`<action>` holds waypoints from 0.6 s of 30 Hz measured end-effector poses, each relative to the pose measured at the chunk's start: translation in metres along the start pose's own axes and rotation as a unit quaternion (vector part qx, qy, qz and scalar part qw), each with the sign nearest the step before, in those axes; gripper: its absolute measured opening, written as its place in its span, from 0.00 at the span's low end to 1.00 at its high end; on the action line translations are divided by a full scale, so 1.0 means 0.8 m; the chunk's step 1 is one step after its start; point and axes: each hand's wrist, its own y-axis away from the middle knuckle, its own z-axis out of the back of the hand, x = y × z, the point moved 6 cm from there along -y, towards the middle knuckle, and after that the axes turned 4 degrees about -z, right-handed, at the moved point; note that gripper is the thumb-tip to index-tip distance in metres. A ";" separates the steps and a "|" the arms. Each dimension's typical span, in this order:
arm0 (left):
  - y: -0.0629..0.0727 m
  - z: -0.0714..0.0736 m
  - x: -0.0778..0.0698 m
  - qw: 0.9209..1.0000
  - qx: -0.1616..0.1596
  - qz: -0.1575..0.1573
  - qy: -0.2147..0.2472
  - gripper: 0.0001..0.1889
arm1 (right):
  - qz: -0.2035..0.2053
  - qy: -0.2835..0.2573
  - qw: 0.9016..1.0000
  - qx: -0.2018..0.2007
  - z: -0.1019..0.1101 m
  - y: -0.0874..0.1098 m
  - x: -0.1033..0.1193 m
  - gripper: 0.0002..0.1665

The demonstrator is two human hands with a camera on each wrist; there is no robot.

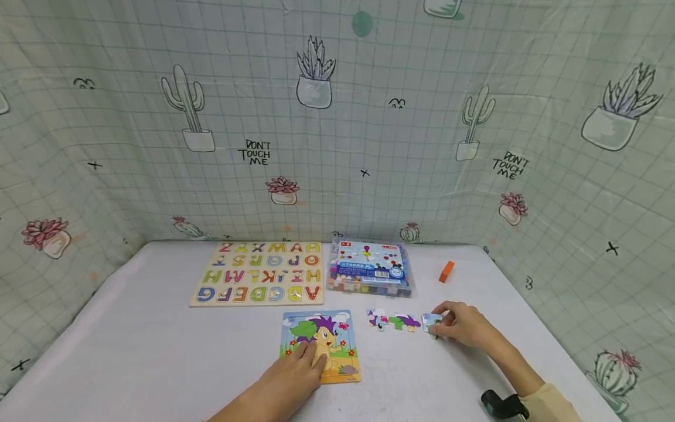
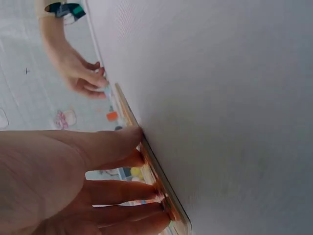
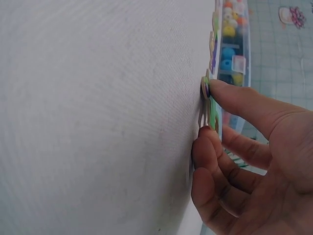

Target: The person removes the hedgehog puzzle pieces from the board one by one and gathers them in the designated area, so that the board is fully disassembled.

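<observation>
Head view sets nearest us the left hand [image 1: 296, 372], relaxed, fingers mostly straight, resting on the hedgehog puzzle board [image 1: 345, 341]; left wrist view adds the thumb at that board's thin edge and gaps between the other fingers. Just right of it, we see loose puzzle pieces [image 1: 404, 322] in a row on the white table [image 1: 158, 351]. At the row's right end, the right hand [image 1: 460, 323] pinches a blue-and-green piece [image 1: 430, 321], thumb and fingers drawn together; right wrist view shows it edge-on, though we cannot tell whether it is lifted clear. Farther off, a clear plastic box [image 1: 369, 268] shows us mainly its label from above, while right wrist view reveals yellow, orange, white and blue beads [image 3: 228, 31] inside. Left of it lies an alphabet board [image 1: 258, 274] filled with coloured letters; right, an orange block [image 1: 446, 271]. Behind hangs cactus-print cloth [image 1: 337, 140].
</observation>
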 end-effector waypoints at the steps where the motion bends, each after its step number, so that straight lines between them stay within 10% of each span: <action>1: 0.000 0.000 0.002 1.000 0.008 0.007 0.018 0.22 | -0.001 0.000 1.000 0.000 0.000 0.000 0.000 0.24; 6: 0.000 -0.001 0.015 0.993 0.035 0.046 0.100 0.19 | 0.001 0.006 1.000 0.001 0.001 0.000 0.002 0.24; 18: 0.001 0.001 0.025 0.993 0.043 0.036 0.107 0.18 | 0.014 0.067 0.997 -0.024 0.000 -0.001 0.013 0.27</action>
